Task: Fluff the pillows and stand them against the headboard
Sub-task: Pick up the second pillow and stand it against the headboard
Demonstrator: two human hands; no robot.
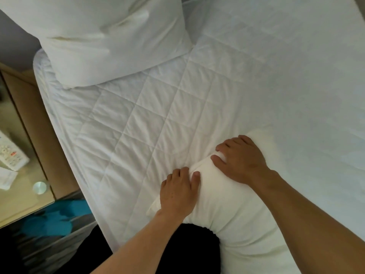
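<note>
A white pillow (227, 210) lies on the near part of the quilted mattress (138, 119), pressed against my body. My left hand (177, 191) grips its near left corner, fingers curled over the edge. My right hand (240, 160) lies on its far end, fingers closed on the fabric there. A second white pillow (102, 36) stands at the top left, leaning at the head of the bed, creased across its middle. The headboard itself is hidden behind it.
A wooden bedside table (25, 198) with a glass top stands at the left, holding a white telephone (10, 153), papers and a round metal cap (39, 187). Something blue (57, 216) lies below it. The right side of the mattress is bare sheet.
</note>
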